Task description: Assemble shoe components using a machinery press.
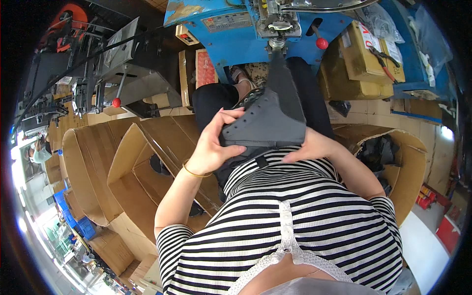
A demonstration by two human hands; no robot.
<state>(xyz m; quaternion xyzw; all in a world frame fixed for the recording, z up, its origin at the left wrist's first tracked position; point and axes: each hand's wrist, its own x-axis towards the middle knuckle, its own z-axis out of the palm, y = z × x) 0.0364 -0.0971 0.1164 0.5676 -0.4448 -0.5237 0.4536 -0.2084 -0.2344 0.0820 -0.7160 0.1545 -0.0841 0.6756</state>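
Observation:
A black boot upper (265,119) with a row of eyelet holes along its left edge is held in front of my waist. Its narrow far end reaches up under the head of a blue machine (278,27). My left hand (211,143) pinches the near left side, thumb on top and fingers curled around the holed edge. On the right, my right hand (317,146) grips the near right corner. Its thumb points inward along the edge, while its other fingers are mostly hidden behind the upper.
Open cardboard boxes stand left (132,167) and right; the right box (410,162) contains dark pieces. Red-handled pliers (383,63) lie on a carton (366,54). Levers with red knobs stick out at the machine's right (321,44) and at the dark machine left (116,102).

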